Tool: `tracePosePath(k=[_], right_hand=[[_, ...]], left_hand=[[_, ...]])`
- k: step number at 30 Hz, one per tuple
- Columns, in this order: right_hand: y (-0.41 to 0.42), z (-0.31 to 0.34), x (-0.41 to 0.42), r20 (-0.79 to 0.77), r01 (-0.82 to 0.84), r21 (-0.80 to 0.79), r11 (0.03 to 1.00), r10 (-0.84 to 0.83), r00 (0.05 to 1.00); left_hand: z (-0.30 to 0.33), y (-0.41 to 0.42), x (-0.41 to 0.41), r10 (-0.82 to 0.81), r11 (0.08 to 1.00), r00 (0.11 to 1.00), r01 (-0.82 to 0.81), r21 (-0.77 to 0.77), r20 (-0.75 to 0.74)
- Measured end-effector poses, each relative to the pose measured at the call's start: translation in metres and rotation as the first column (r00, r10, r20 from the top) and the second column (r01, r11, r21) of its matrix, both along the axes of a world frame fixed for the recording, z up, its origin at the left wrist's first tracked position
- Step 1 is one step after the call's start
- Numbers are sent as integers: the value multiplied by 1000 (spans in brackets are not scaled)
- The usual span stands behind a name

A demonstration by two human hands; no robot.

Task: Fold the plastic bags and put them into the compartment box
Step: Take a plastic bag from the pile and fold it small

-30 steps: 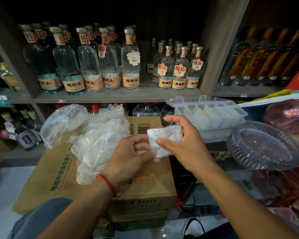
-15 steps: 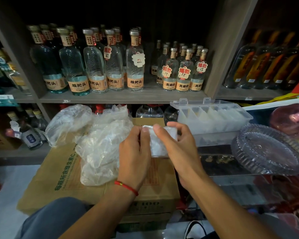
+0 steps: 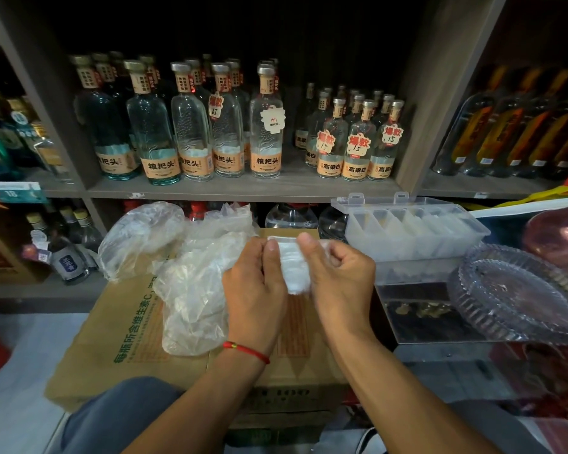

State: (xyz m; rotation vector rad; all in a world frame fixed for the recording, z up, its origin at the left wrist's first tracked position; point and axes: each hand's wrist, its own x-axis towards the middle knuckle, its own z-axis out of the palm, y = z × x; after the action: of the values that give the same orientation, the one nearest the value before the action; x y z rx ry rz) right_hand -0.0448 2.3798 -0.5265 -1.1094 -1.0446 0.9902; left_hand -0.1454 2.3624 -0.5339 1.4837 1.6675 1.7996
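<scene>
A small folded plastic bag (image 3: 294,271) is held upright between both hands above a cardboard carton (image 3: 125,335). My left hand (image 3: 254,290) pinches its left edge with the thumb on top. My right hand (image 3: 340,283) grips its right edge, fingers curled behind it. A pile of loose clear plastic bags (image 3: 197,283) lies on the carton to the left of my hands. The clear compartment box (image 3: 410,234) stands open to the right on a glass counter, with folded bags in several of its compartments.
Shelves (image 3: 230,190) behind hold rows of liquor bottles (image 3: 266,126). A ribbed glass dish (image 3: 518,290) and a pink glass bowl (image 3: 558,234) sit on the counter at the right. My knee in blue trousers (image 3: 118,417) is below the carton.
My hands have come together on the folded bag; the left hand, which was below it, now pinches its left edge, and the bag has turned upright between both thumbs.
</scene>
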Motion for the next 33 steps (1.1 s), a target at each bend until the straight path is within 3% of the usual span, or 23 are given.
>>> tracePosePath(k=[4, 7, 10, 13, 19, 24, 26, 30, 33], right_hand=[[1, 9, 9, 18, 100, -71, 992, -99, 995], [5, 14, 14, 70, -100, -168, 981, 113, 991], [-2, 14, 2, -30, -301, -204, 931, 301, 953], [-3, 11, -5, -58, -211, -127, 969, 206, 977], [0, 7, 2, 29, -33, 11, 999, 32, 999], [6, 11, 14, 46, 26, -18, 1000, -25, 999], [6, 14, 19, 67, -48, -45, 998, 51, 996], [1, 19, 18, -66, -365, -169, 916, 359, 931], [0, 19, 15, -60, -318, -174, 932, 312, 948]], left_hand=[[2, 2, -11, 49, 999, 999, -49, 11, -21], [2, 0, -13, 26, 1000, 999, -26, 4, -40], [-1, -3, -6, -23, 1000, 998, 22, -12, -59], [-3, -4, -2, -51, 998, 998, 49, -47, -46], [0, -2, -6, -33, 999, 999, 34, -31, 13], [2, -2, -11, -12, 1000, 1000, 12, -4, 10], [0, -3, -13, -33, 999, 999, 33, -20, 14], [-1, -2, -14, -109, 992, 991, 114, -57, 79], [0, -4, -12, -201, 973, 970, 213, -82, 134]])
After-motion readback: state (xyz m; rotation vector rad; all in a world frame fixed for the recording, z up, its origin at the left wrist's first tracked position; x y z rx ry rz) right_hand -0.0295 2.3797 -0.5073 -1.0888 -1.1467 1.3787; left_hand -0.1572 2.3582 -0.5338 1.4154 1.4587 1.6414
